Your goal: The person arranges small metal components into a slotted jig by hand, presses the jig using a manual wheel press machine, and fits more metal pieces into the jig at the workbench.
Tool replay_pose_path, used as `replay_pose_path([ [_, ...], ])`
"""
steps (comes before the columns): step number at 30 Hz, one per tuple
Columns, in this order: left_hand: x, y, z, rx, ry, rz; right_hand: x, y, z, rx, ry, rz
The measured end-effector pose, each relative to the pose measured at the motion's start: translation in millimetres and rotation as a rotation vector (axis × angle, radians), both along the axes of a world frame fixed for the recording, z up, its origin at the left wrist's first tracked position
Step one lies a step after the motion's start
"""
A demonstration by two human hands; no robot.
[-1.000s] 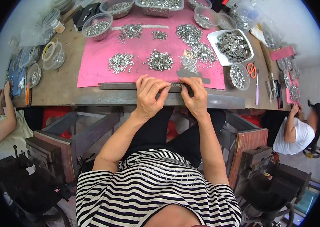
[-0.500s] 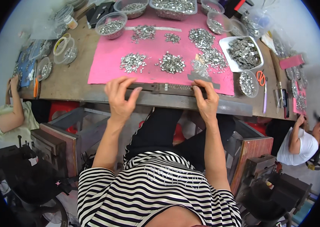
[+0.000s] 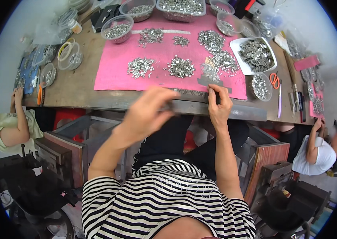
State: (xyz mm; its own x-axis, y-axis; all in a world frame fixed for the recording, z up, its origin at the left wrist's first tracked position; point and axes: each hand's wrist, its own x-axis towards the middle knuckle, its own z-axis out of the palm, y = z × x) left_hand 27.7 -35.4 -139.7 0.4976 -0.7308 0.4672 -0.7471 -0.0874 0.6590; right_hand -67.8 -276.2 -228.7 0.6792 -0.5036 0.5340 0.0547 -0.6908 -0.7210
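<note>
At the table's front edge lies a narrow dark metal bar [image 3: 192, 98] with a row of small metal pieces along it. My right hand [image 3: 219, 104] pinches its right end between thumb and fingers. Smeared by motion, my left hand [image 3: 146, 115] is raised over the front edge by the bar's left part and hides it. Something dark shows between its thumb and fingers, too blurred to name. Beyond the bar, small silvery metal pieces [image 3: 181, 66] lie in several heaps on a pink mat [image 3: 114, 75]. A flat grey strip [image 3: 216, 84] lies just beyond my right hand.
A white tray [image 3: 238, 59] of metal pieces stands at the right, near a clear tub [image 3: 269, 89], orange-handled scissors [image 3: 274, 80] and a purple-handled tool [image 3: 279, 107]. Clear tubs [image 3: 117, 39] line the back. One person [image 3: 13, 123] sits far left, another [image 3: 316, 153] far right.
My left hand has left the bar's left part and swung toward me and to the right, turning inward. My right hand stays at the bar's right end.
</note>
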Motion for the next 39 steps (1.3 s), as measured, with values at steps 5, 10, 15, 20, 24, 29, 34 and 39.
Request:
replay_pose_path([
  [5, 6.4, -86.0, -68.1, 0.009, -0.233, 0.030, -6.9, 0.8, -1.1, -0.101, 0.035, -0.176],
  [10, -1.0, -72.5, -85.4, 0.069, -0.308, 0.281, -26.8, 7.3, 5.3, 0.212, -0.003, -0.113],
  [15, -7.5, -69.1, -93.9, 0.006, -0.320, 0.349, -38.5, 20.3, 7.9, 0.382, -0.009, 0.083],
  [20, -15.4, -72.9, -97.6, -0.033, -0.307, 0.355, -30.0, 19.8, 2.1, 0.431, -0.055, 0.050],
  [24, -28.0, -70.2, -106.5, -0.062, -0.249, 0.331, -43.3, 16.4, -8.5, 0.238, -0.058, 0.015],
  [29, -27.4, -76.8, -98.6, -0.043, -0.212, 0.395, -38.2, 11.4, -3.3, 0.198, 0.044, 0.003],
  [34, -4.7, -57.7, -76.2, -0.075, -0.142, 0.329, -21.1, -7.7, 9.4, -0.013, 0.036, -0.019],
  [39, 76.0, -32.5, -74.1, 0.080, -0.223, 0.503, 58.1, -32.7, 42.8, -0.118, 0.126, 0.176],
])
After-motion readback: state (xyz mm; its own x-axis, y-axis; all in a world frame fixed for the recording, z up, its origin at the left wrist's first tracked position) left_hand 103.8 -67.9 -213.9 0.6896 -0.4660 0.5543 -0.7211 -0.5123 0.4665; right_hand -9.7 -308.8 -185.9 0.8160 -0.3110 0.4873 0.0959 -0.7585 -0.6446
